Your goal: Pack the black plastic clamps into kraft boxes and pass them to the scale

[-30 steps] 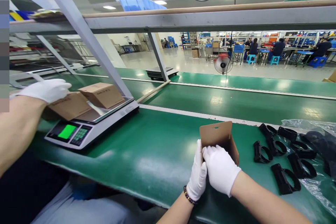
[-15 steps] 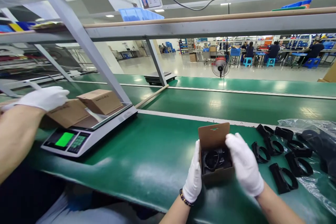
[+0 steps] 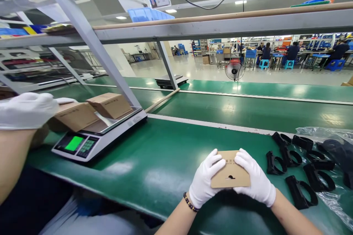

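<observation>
Between my two white-gloved hands is a small brown cardboard box (image 3: pixel 230 179), its lid down, with print and a small slot on the face toward me. My left hand (image 3: pixel 205 180) grips its left side, fingers over the top edge. On the right side my right hand (image 3: pixel 255 178) is wrapped round it in the same way. What lies inside the box is hidden. To the right of my right hand, several black plastic ring-shaped brackets (image 3: pixel 302 192) lie on the green worktop (image 3: pixel 165 154).
A clear plastic bag (image 3: pixel 333 143) with black parts lies at far right. Left stands a digital scale (image 3: pixel 91 147) bearing cardboard boxes (image 3: pixel 110 105); a co-worker's gloved hand (image 3: pixel 30 110) is beside them. A metal shelf frame (image 3: pixel 193 29) crosses above the worktop.
The box lid, upright before with black parts showing inside, is now closed over them. Both my hands have moved in to grip the box. The co-worker's hand has shifted slightly left.
</observation>
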`<act>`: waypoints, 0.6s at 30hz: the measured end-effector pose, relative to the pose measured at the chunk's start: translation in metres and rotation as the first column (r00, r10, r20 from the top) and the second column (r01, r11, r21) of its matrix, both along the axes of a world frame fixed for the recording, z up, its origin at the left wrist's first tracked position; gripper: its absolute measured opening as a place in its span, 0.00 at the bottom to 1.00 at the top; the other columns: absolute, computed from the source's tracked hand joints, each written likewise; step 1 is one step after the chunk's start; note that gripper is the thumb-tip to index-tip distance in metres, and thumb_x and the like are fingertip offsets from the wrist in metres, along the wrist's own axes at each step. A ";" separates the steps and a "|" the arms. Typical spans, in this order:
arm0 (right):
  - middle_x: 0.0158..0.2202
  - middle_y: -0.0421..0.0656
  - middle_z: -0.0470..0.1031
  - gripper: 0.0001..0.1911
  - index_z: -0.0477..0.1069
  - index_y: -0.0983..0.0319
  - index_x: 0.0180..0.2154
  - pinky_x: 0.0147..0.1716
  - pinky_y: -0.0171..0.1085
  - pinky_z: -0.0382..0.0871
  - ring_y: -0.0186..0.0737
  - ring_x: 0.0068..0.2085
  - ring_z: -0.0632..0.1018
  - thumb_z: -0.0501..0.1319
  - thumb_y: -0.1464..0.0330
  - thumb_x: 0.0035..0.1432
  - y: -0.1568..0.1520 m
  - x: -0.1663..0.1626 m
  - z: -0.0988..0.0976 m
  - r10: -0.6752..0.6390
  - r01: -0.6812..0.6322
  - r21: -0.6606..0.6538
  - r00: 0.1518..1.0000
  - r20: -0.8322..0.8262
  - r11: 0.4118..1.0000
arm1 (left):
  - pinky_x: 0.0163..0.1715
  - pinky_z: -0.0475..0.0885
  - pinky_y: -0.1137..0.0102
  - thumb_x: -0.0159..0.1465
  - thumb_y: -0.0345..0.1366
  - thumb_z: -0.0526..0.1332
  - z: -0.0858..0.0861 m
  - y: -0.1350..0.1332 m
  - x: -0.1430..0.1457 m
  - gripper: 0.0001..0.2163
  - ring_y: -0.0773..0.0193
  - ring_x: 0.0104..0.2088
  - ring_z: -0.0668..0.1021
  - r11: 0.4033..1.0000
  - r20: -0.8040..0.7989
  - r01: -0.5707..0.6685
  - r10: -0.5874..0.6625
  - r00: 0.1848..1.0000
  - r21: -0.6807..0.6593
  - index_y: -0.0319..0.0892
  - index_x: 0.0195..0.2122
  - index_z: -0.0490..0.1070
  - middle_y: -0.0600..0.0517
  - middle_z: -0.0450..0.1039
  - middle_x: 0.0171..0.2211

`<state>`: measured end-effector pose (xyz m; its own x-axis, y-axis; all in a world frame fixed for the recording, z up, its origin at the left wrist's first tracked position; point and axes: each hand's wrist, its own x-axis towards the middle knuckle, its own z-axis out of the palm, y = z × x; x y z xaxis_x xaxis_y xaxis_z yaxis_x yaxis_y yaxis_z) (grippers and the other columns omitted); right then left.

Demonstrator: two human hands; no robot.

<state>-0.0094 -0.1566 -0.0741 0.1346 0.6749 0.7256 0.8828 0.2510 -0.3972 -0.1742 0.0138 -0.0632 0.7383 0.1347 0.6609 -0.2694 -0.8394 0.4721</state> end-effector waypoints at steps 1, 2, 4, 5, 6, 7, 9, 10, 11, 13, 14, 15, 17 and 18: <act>0.62 0.57 0.59 0.46 0.54 0.64 0.62 0.59 0.60 0.60 0.61 0.65 0.57 0.62 0.44 0.52 -0.005 0.002 0.002 0.014 -0.011 -0.050 0.998 0.062 0.999 | 0.62 0.56 0.44 0.46 0.54 0.72 0.005 0.002 -0.003 0.40 0.40 0.63 0.63 0.999 -0.040 0.027 -0.025 0.999 0.044 0.55 0.60 0.62 0.45 0.66 0.58; 0.63 0.58 0.56 0.47 0.52 0.65 0.63 0.59 0.61 0.59 0.62 0.66 0.54 0.60 0.43 0.53 -0.009 0.004 0.004 0.018 -0.006 -0.105 0.994 0.106 0.994 | 0.62 0.54 0.41 0.44 0.56 0.72 0.009 0.002 -0.005 0.42 0.37 0.65 0.58 0.997 -0.072 0.042 -0.037 0.997 0.064 0.55 0.61 0.61 0.44 0.63 0.61; 0.64 0.59 0.55 0.44 0.50 0.66 0.64 0.59 0.60 0.59 0.59 0.67 0.51 0.57 0.45 0.57 -0.014 0.007 0.008 0.013 0.019 -0.184 0.985 0.169 0.983 | 0.61 0.52 0.39 0.50 0.56 0.68 0.016 0.002 -0.008 0.39 0.36 0.67 0.51 0.995 -0.138 0.055 -0.044 0.989 0.079 0.56 0.62 0.60 0.45 0.58 0.64; 0.64 0.58 0.55 0.42 0.51 0.66 0.64 0.59 0.59 0.60 0.58 0.67 0.52 0.57 0.47 0.59 -0.016 0.008 0.010 0.009 0.032 -0.208 0.981 0.193 0.978 | 0.61 0.52 0.39 0.54 0.54 0.66 0.019 0.002 -0.009 0.35 0.37 0.67 0.49 0.995 -0.172 0.057 -0.042 0.984 0.081 0.56 0.62 0.60 0.46 0.57 0.65; 0.64 0.58 0.57 0.40 0.52 0.66 0.64 0.59 0.58 0.61 0.57 0.67 0.53 0.57 0.49 0.60 -0.016 0.008 0.012 0.001 0.045 -0.214 0.978 0.210 0.976 | 0.62 0.52 0.39 0.57 0.51 0.65 0.021 0.001 -0.009 0.31 0.39 0.68 0.50 0.995 -0.201 0.054 -0.037 0.979 0.083 0.56 0.61 0.61 0.47 0.57 0.65; 0.63 0.58 0.59 0.39 0.54 0.66 0.63 0.58 0.57 0.62 0.56 0.66 0.54 0.57 0.49 0.60 -0.016 0.009 0.014 -0.007 0.053 -0.203 0.975 0.220 0.978 | 0.62 0.53 0.40 0.58 0.49 0.64 0.023 0.001 -0.009 0.29 0.40 0.67 0.52 0.996 -0.219 0.047 -0.028 0.975 0.082 0.55 0.61 0.62 0.46 0.59 0.64; 0.59 0.57 0.64 0.35 0.58 0.65 0.61 0.56 0.55 0.65 0.55 0.64 0.60 0.57 0.50 0.61 -0.014 0.010 0.020 -0.010 0.046 -0.156 0.973 0.229 0.987 | 0.62 0.55 0.42 0.58 0.48 0.64 0.025 0.001 -0.007 0.30 0.42 0.66 0.56 0.997 -0.219 0.022 -0.006 0.976 0.068 0.53 0.62 0.61 0.45 0.62 0.62; 0.57 0.56 0.67 0.31 0.60 0.64 0.59 0.55 0.54 0.67 0.53 0.62 0.64 0.57 0.51 0.62 -0.012 0.010 0.023 -0.006 0.040 -0.140 0.973 0.230 0.989 | 0.62 0.56 0.43 0.59 0.47 0.64 0.026 0.002 -0.005 0.31 0.44 0.65 0.59 0.998 -0.203 0.014 -0.002 0.979 0.059 0.53 0.63 0.59 0.45 0.64 0.61; 0.54 0.54 0.69 0.26 0.64 0.62 0.56 0.54 0.52 0.68 0.51 0.59 0.68 0.56 0.54 0.64 -0.011 0.009 0.026 -0.003 0.035 -0.135 0.973 0.232 0.990 | 0.62 0.57 0.44 0.60 0.47 0.64 0.026 0.003 -0.004 0.31 0.45 0.64 0.61 0.999 -0.179 0.015 -0.006 0.984 0.051 0.53 0.64 0.57 0.46 0.65 0.60; 0.49 0.51 0.71 0.16 0.69 0.60 0.49 0.52 0.49 0.70 0.48 0.53 0.72 0.54 0.58 0.66 -0.010 0.006 0.030 -0.003 0.040 -0.154 0.971 0.239 0.987 | 0.63 0.56 0.45 0.62 0.46 0.62 0.026 0.006 -0.003 0.30 0.48 0.63 0.64 0.998 -0.128 0.039 -0.033 0.991 0.041 0.54 0.64 0.56 0.47 0.66 0.60; 0.49 0.51 0.71 0.14 0.70 0.60 0.46 0.52 0.50 0.70 0.48 0.52 0.72 0.53 0.60 0.67 -0.010 0.004 0.031 -0.011 0.051 -0.157 0.969 0.249 0.986 | 0.63 0.56 0.45 0.62 0.45 0.62 0.024 0.007 -0.003 0.28 0.49 0.64 0.63 0.998 -0.111 0.056 -0.051 0.993 0.037 0.55 0.63 0.57 0.48 0.65 0.60; 0.49 0.51 0.70 0.13 0.70 0.60 0.45 0.53 0.52 0.68 0.48 0.53 0.71 0.53 0.60 0.67 -0.011 0.002 0.031 -0.023 0.065 -0.151 0.964 0.264 0.986 | 0.63 0.55 0.44 0.63 0.44 0.61 0.022 0.007 -0.004 0.26 0.49 0.64 0.62 0.997 -0.106 0.066 -0.062 0.992 0.029 0.55 0.62 0.59 0.48 0.64 0.61; 0.53 0.52 0.68 0.12 0.69 0.60 0.47 0.55 0.58 0.64 0.52 0.57 0.68 0.53 0.62 0.67 -0.014 -0.003 0.030 -0.057 0.101 -0.129 0.950 0.306 0.986 | 0.63 0.55 0.43 0.66 0.42 0.57 0.015 0.004 -0.006 0.20 0.48 0.67 0.57 0.999 -0.124 0.045 -0.046 0.991 -0.009 0.54 0.59 0.64 0.49 0.62 0.63; 0.54 0.53 0.67 0.12 0.68 0.60 0.48 0.56 0.61 0.62 0.53 0.58 0.66 0.54 0.63 0.66 -0.016 -0.005 0.030 -0.073 0.121 -0.127 0.942 0.329 0.985 | 0.63 0.55 0.44 0.67 0.41 0.55 0.011 0.001 -0.007 0.17 0.49 0.67 0.54 0.999 -0.135 0.019 -0.025 0.990 -0.041 0.54 0.57 0.67 0.49 0.61 0.63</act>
<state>-0.0145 -0.1723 -0.0445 -0.0198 0.7699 0.6378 0.9864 0.1191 -0.1132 -0.1814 0.0150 -0.0521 0.8239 0.1416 0.5487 -0.2188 -0.8137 0.5385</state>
